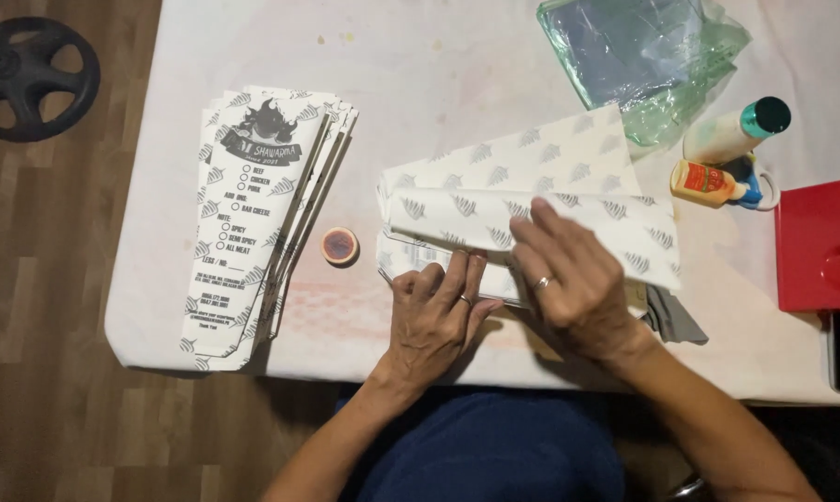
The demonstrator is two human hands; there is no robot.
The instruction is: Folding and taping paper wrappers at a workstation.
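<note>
A sheet of white patterned paper (531, 200) lies on the table, partly folded over itself. My left hand (436, 316) presses flat on its near left edge with fingers together. My right hand (569, 274) lies palm down across the folded flap, fingers spread, holding it against the sheet. Each hand wears a ring. To the left, a fanned stack of finished printed paper sleeves (257, 218) rests on the white table (420, 74). A small round orange pot (340, 245) sits between the stack and the sheet.
A crumpled clear green plastic bag (638, 56) lies at the far right. Beside it are a white bottle with a teal cap (736, 132), a small glue bottle (708, 181), a red box (821, 244) and grey cloth (673, 318). A black wheel (32, 76) is on the wooden floor.
</note>
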